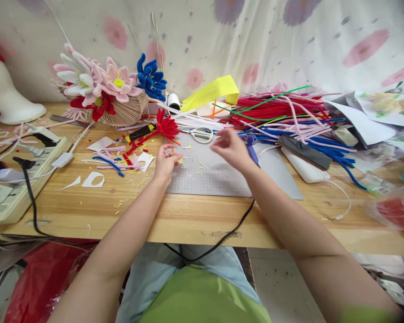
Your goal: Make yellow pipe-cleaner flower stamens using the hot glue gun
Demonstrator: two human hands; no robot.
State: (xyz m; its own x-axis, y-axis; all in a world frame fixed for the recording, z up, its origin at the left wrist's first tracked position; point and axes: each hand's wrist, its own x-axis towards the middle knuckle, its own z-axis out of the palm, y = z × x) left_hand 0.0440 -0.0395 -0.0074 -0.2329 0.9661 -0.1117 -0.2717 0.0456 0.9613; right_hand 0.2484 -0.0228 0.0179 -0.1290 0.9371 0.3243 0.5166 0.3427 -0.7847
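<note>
My left hand (pixel 166 163) is over the left edge of the grey cutting mat (pixel 215 186), its fingers closed in a pinch on a small yellow piece (pixel 180 160). A bit of orange shows by its fingertips. My right hand (pixel 231 147) hovers above the mat with loosely bent fingers apart, slightly blurred, and nothing visible in them. Between the hands lie scissors (pixel 202 135) and thin yellow-tipped stems (pixel 204 166). Just right of my right hand is a purple glue gun (pixel 252 149). Behind my left hand rests a red fuzzy flower (pixel 167 125).
Pipe cleaners in red, blue and pink (pixel 283 112) are heaped at the back right. A flat iron (pixel 305 151) sits before them. Fuzzy flowers fill a woven fan-shaped holder (pixel 128 110) at the back left. A power strip (pixel 23 179) with cables occupies the left; paper scraps (pixel 93 179) lie nearby.
</note>
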